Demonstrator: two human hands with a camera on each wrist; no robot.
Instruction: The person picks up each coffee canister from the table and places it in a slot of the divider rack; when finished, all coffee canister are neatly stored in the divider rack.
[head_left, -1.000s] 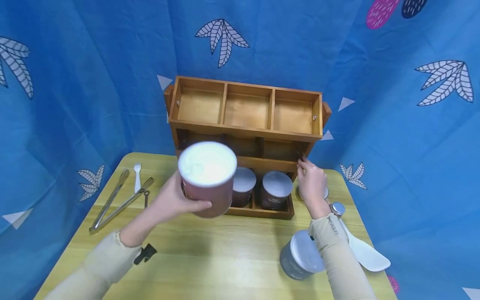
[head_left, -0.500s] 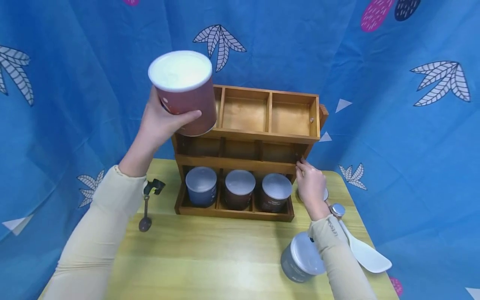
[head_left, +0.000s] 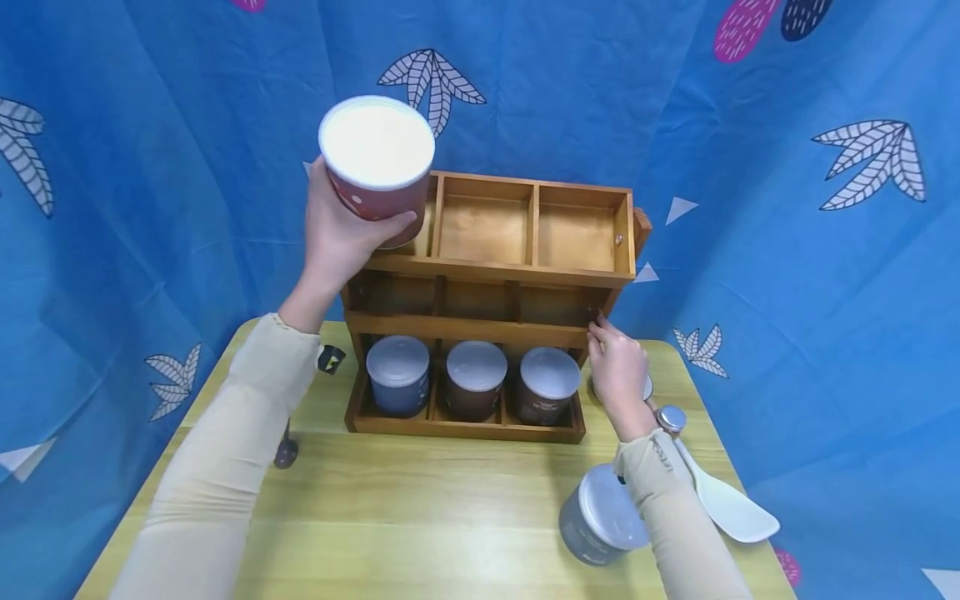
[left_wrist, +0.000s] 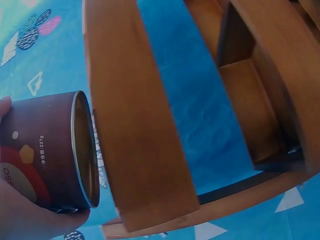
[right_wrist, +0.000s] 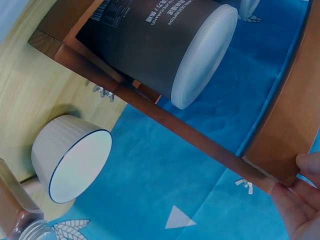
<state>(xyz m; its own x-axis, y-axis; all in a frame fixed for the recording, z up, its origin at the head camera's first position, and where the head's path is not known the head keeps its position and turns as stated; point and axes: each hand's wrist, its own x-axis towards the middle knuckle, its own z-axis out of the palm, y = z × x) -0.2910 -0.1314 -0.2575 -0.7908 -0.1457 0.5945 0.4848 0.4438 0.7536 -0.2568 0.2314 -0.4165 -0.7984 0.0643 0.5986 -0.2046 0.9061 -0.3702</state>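
Observation:
My left hand (head_left: 337,229) grips a reddish-brown can (head_left: 378,142) with a white lid, upright over the left compartment of the wooden rack's (head_left: 480,267) top tier. In the left wrist view the can's metal-rimmed base (left_wrist: 87,150) is right beside the tier's front board. My right hand (head_left: 618,375) pinches the rack's right end at the middle tier; the right wrist view shows fingers (right_wrist: 287,205) and thumb on the wood. The bottom tier holds a blue can (head_left: 400,387), a brown can (head_left: 474,400) and a dark brown can (head_left: 546,408), all with pale lids.
A grey lidded can (head_left: 588,533) stands at the front right, partly behind my right sleeve. Beside it are a white spatula (head_left: 738,508) and a silver-capped jar (head_left: 671,419). A white cup (right_wrist: 75,155) sits by the rack's right end. A dark spoon (head_left: 286,452) lies left.
My left hand has lifted the can from in front of the rack up to the top tier's left compartment, lately shifting slightly right. My right hand stays on the rack's right end.

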